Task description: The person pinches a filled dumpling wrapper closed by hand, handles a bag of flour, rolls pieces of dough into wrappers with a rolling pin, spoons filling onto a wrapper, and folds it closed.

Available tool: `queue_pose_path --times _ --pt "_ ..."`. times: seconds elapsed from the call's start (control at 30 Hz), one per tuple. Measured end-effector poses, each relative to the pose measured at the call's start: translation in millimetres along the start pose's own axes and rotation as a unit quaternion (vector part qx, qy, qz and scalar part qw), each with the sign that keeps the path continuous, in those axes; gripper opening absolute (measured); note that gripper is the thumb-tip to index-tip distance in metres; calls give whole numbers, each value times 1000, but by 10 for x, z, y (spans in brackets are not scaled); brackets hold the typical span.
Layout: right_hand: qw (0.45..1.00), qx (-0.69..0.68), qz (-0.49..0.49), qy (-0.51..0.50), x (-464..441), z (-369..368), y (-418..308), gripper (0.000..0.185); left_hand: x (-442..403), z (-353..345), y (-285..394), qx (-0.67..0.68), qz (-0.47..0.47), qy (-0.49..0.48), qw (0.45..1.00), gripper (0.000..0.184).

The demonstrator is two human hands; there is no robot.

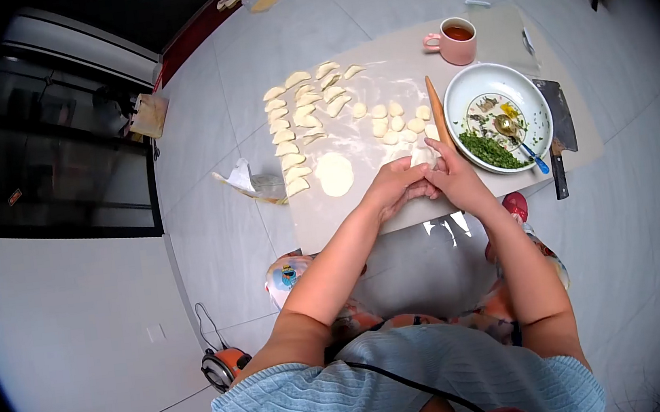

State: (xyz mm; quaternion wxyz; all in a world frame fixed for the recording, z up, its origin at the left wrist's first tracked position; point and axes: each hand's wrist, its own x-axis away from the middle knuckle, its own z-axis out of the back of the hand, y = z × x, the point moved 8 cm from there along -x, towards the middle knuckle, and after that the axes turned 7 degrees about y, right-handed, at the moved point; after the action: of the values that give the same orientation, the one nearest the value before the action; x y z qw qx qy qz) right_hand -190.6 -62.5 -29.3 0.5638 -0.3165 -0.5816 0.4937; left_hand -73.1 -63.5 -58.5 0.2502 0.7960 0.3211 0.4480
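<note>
Both my hands meet over the table's near edge, around a piece of white dough (423,158). My left hand (399,185) has its fingers curled under the dough, and my right hand (451,169) closes on it from the other side. Just beyond them lie several small dough pieces (397,123) and a wooden rolling pin (438,112). A flat round wrapper (335,174) rests to the left of my hands. Folded dumplings (284,136) stand in rows at the table's left side.
To the right, a white bowl (457,94) holds chopped greens and a spoon (534,157). A cleaver (556,119) lies beside it. Behind the bowl is a pink mug (458,48) of reddish liquid. A plastic bag (250,184) hangs past the table's left edge.
</note>
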Motion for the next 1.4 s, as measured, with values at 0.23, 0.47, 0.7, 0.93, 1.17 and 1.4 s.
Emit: queue_pose_path --times 0.23,0.47,0.7,0.93,1.17,1.4 --pt "995 78 39 38 7 -41 -11 62 -441 676 436 -72 -65 184 978 20" --pt "996 42 39 76 4 127 -76 42 -1414 1374 1552 -334 -253 300 857 30" --pt "994 -1 60 94 5 249 -160 36 -1804 1375 1700 -639 -247 361 632 41" --pt "987 -4 81 136 27 434 -205 30 -1461 1414 1839 -615 -313 352 632 28" --pt "974 44 127 180 70 719 -268 27 -113 1709 1175 -656 -158 289 679 19" --pt "947 95 196 236 160 897 -322 27 430 1628 446 -650 -254 324 639 12"
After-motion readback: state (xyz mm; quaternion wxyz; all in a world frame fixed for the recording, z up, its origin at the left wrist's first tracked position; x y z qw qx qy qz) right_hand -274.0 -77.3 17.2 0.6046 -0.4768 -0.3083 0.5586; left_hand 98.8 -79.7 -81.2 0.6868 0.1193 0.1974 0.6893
